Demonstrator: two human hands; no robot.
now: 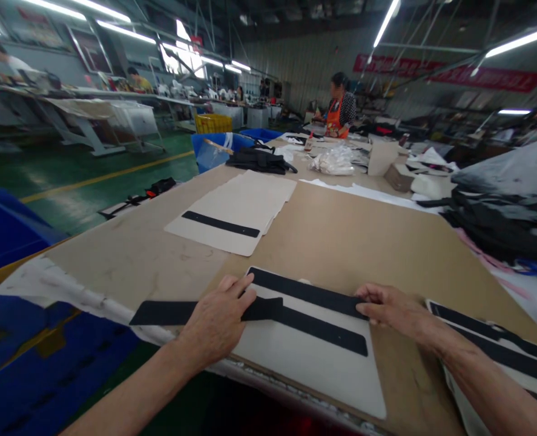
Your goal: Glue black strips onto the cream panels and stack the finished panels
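Observation:
A pale sheet [313, 357] lies at the near edge of the brown table [354, 236]. Two long black fabric strips rest across it. My left hand [216, 324] lies flat, fingers spread, pressing the nearer strip [295, 321] whose left end hangs past the sheet. My right hand [388, 309] has its fingers curled on the right end of the farther strip [304, 292]; whether it pinches or only presses is unclear.
A stack of pale sheets [238, 212] with one black strip lies mid-table. More strips on a sheet [490, 345] lie at my right. Dark fabric piles [504, 224] sit far right, blue bins [5, 230] on the left. A person in an orange apron [339, 112] works at the far end.

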